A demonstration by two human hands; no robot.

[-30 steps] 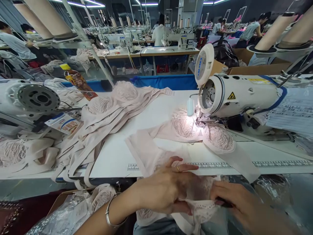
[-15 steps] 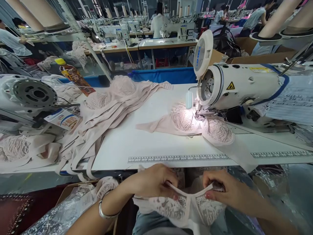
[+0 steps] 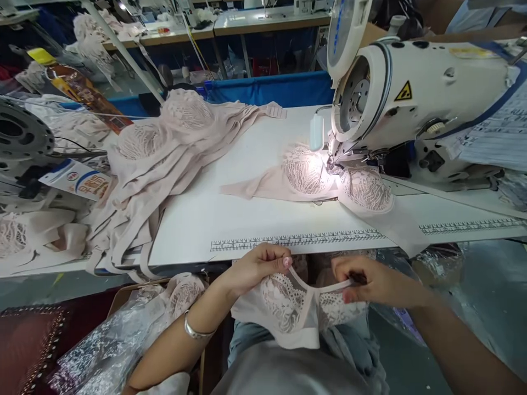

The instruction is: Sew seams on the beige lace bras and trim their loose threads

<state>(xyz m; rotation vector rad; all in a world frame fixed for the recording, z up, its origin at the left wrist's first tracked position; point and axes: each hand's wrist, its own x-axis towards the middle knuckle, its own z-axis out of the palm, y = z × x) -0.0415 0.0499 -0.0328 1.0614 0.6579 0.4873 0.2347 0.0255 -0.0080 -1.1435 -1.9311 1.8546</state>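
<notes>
Over my lap, just in front of the table edge, I hold a pale pink lace bra (image 3: 284, 304) by its upper edge. My left hand (image 3: 263, 266) pinches the edge of one cup, thumb on top. My right hand (image 3: 366, 280) is closed on the edge at the other side, its fingertips partly hidden. Between the hands the edging dips in a curve, and the lace cups hang below it. On the table a second bra (image 3: 307, 175) lies spread out, its middle under the needle area of the lit sewing machine (image 3: 370, 104).
A pile of pink bras (image 3: 164, 148) covers the table's left side, with a bottle (image 3: 78, 90) behind it. A printed ruler (image 3: 288, 240) runs along the front edge. Plastic bags (image 3: 102, 340) lie at lower left. Another machine (image 3: 24, 131) stands at far left.
My view has tilted down. The bra in my hands has swung, so its left cup shows more fully and its lower band hangs differently. Both hands keep their hold.
</notes>
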